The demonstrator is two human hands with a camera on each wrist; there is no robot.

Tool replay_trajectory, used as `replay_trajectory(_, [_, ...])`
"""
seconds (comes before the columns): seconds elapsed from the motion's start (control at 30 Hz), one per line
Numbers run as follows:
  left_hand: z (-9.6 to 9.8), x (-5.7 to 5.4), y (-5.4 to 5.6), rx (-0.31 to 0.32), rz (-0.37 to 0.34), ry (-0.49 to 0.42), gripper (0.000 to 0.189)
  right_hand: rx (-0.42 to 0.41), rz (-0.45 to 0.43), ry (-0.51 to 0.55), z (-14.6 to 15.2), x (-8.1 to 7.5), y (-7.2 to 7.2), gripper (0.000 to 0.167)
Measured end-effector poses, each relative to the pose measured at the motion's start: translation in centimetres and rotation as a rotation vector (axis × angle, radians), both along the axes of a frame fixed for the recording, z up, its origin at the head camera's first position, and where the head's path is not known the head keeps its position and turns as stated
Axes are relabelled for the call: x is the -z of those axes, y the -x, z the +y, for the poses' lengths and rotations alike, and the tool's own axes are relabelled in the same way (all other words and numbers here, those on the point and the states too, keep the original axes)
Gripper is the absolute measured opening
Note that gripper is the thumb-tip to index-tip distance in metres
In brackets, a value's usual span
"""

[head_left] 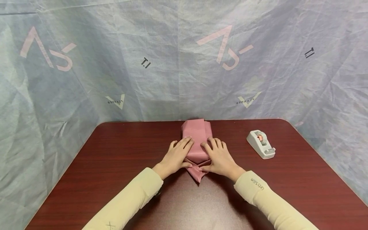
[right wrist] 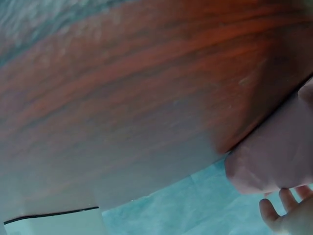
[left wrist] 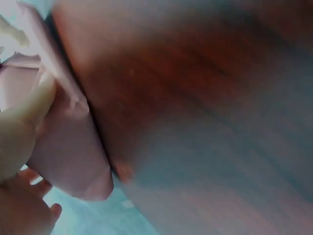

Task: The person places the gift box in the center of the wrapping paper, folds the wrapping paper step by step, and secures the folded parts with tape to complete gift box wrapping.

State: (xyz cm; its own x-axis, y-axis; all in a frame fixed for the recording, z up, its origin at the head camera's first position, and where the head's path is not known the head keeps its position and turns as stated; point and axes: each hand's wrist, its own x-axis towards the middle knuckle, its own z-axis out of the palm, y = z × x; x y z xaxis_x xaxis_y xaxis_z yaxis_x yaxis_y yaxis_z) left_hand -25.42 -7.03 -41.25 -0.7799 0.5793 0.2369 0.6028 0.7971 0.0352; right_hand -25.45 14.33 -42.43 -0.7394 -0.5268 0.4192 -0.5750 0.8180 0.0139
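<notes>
In the head view I see the pink wrapped parcel (head_left: 197, 152) at the far middle of the table (head_left: 129, 153), its pointed flap (head_left: 198, 176) toward the near side. The left hand (head_left: 176, 157) and right hand (head_left: 220, 159) lie relaxed across it, clenching nothing, 2 thumbs at the flap. A tape dispenser (head_left: 256, 143) stands right.

In the left wrist view, the thumb (left wrist: 40, 99) presses the paper; I'd press both sides evenly so the creases match.

In the right wrist view, dim and cropped, fingers (right wrist: 287, 200) seem to touch the parcel's edge; I'd steady it lightly there.
</notes>
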Motion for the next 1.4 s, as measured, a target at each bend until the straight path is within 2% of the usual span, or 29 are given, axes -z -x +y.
replay_trajectory(0.1, [-0.1,0.1,0.0,0.011,0.009,-0.004,0.090,0.007,0.007,-0.012,-0.1,0.0,-0.1,0.091])
replay_trajectory(0.27, [0.0,0.3,-0.1,-0.006,0.051,-0.013,0.089,0.012,0.020,-0.011,-0.2,0.0,-0.2,0.089])
replay_trajectory(0.5, [0.1,0.5,-0.1,-0.002,0.085,-0.024,0.089,0.003,0.038,0.055,-0.5,0.4,-0.1,0.082])
replay_trajectory(0.73, [-0.8,0.5,0.5,0.061,0.003,-0.021,0.090,0.029,0.070,-0.004,-0.7,0.6,0.0,0.084])
replay_trajectory(0.83, [-1.2,0.5,0.8,0.090,-0.005,-0.035,0.092,0.038,0.060,-0.011,-0.7,0.5,0.0,0.083])
replay_trajectory(0.97, [-1.4,0.6,1.0,0.104,0.040,-0.018,0.096,0.043,0.047,-0.009,-0.7,0.4,0.0,0.082])
replay_trajectory(1.17, [-1.3,1.0,0.9,0.080,0.091,0.029,0.099,0.039,0.027,-0.001,-0.7,0.2,0.0,0.079])
replay_trajectory(1.4, [-1.9,0.7,1.2,0.151,0.002,-0.035,0.097,0.027,0.072,-0.022,-0.7,0.3,0.1,0.077])
